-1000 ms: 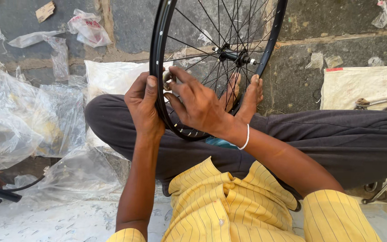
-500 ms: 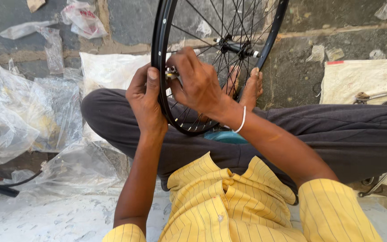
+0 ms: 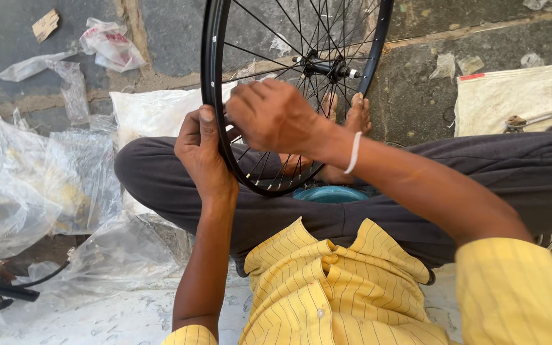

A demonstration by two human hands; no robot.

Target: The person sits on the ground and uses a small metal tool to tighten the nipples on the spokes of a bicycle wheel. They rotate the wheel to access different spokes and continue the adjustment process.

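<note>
My left hand [image 3: 204,156] grips the black wheel rim [image 3: 213,76], fingers wrapped; my right hand [image 3: 273,115] pinches closed among the spokes [image 3: 276,38].

Clear plastic packaging bags [image 3: 27,191] lie heaped on the ground at left. A crumpled white bag with red print [image 3: 111,45] sits on the stone paving at upper left, near a torn scrap of brown cardboard [image 3: 45,24]. A white sack with a red edge [image 3: 519,96] lies flat at right.
</note>
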